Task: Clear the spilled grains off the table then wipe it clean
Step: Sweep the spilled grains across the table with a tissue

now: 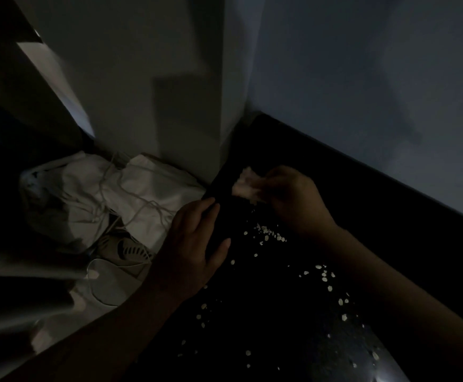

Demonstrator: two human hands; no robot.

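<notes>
The right hand [293,199] pinches a crumpled pale cloth [245,184] at the far end of the dark table [349,205]. Grains [266,232] lie scattered just nearer than the cloth, trailing toward the viewer. The left hand [194,244] rests with its fingers spread on the table's left edge.

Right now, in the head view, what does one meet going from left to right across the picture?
white bags → left hand → cloth → right hand
</notes>
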